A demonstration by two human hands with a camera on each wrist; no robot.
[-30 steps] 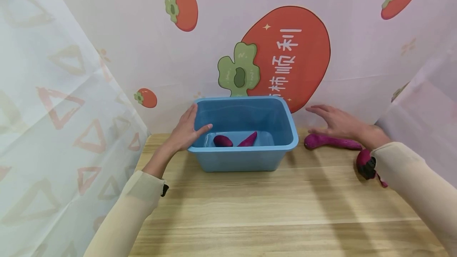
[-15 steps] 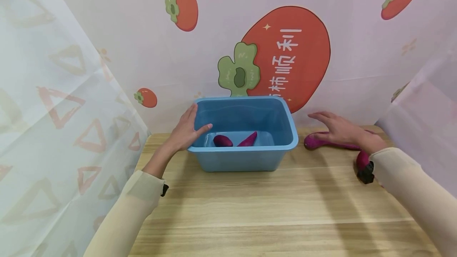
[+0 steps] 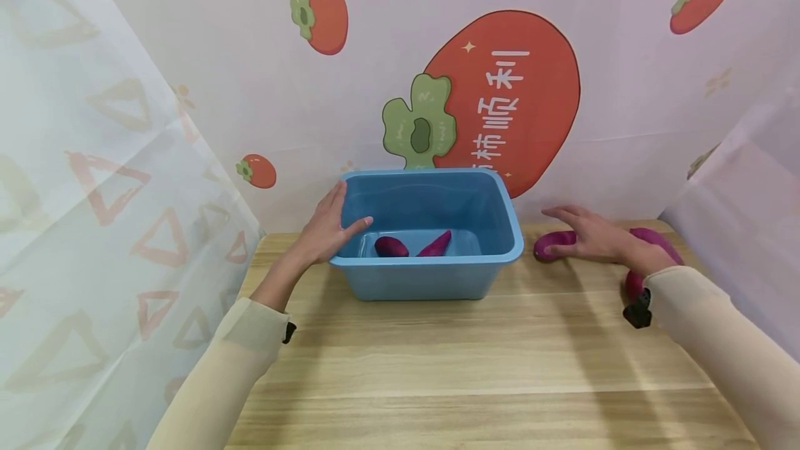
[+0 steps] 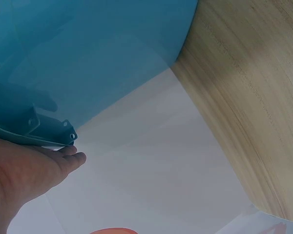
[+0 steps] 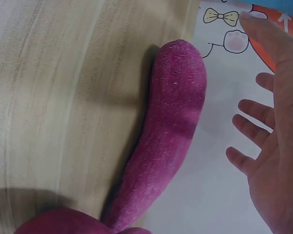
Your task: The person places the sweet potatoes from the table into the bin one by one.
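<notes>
My left hand (image 3: 321,231) rests on the left rim of a blue plastic bin (image 3: 415,283), fingers straight and thumb reaching over the inside. Two purple sweet potatoes, a rounded one (image 3: 391,247) and a pointed one (image 3: 435,244), lie on the bin's floor. To the bin's right, my right hand (image 3: 596,235) hovers with spread fingers over a long purple sweet potato (image 5: 171,117), holding nothing. The hand covers this root's middle in the head view. Past the wrist lies another sweet potato (image 3: 656,238), and a rounder one (image 3: 634,285) is partly hidden by the sleeve.
The bin and roots stand on a wood-grain table (image 3: 437,367), near its back edge. Behind it rises a white cloth wall (image 3: 187,19) printed with persimmons, with cloth sides left and right. A small black device (image 3: 637,310) sits at the right wrist.
My right hand has sunk slightly and shifted a little right over the long sweet potato, uncovering the one past the wrist. The left hand and bin have stayed put.
</notes>
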